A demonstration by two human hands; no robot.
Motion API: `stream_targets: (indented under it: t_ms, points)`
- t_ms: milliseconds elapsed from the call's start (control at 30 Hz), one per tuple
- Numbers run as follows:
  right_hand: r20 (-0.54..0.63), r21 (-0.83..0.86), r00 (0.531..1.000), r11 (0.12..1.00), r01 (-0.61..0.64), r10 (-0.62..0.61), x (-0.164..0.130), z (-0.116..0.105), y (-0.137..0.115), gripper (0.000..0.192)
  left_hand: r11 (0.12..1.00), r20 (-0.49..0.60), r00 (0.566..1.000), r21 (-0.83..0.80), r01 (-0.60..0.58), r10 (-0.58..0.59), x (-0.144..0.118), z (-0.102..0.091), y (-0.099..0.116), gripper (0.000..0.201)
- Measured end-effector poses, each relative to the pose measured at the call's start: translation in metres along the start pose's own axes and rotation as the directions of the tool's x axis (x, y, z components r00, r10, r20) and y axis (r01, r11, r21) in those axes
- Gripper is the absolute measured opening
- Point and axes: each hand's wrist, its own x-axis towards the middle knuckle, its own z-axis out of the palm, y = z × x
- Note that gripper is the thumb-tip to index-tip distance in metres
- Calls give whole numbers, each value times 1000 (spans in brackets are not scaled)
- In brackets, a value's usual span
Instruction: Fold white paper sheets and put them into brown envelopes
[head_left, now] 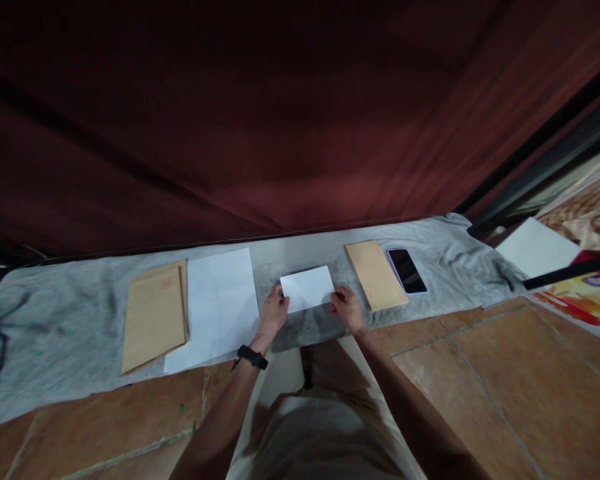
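Observation:
A small white sheet of paper (307,289), perhaps folded, is held level between my two hands above the grey cloth. My left hand (274,309) pinches its left edge, and a dark band circles that wrist. At the opposite edge, the fingers of my right hand (347,309) close on the lower right corner. Left of my left hand lie large white sheets (223,307), partly under a stack of brown envelopes (154,317). A single brown envelope (377,275) rests on the cloth just beyond my right hand.
A phone (407,271) with a dark screen lies right of the single envelope. The grey cloth (65,320) covers a narrow ledge, with a dark red curtain (280,133) behind it. At far right are a white sheet (537,247) and a colourful printed package (585,297). Tiled floor (460,380) is below.

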Motion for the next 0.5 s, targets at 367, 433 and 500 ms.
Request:
stream_targets:
  t_ms: [367,433,500]
  points:
    - [38,-608,989,783,135,-141,-7,0,-12,26,520,138,739,626,-581,659,-51,54,-6,47]
    - [46,-700,982,695,164,-185,-12,-1,-13,30,423,239,715,668,-612,657,-57,65,-12,54]
    - [48,-779,971,599,184,-235,-19,0,-14,34,387,273,726,701,-599,631,-60,70,-17,58]
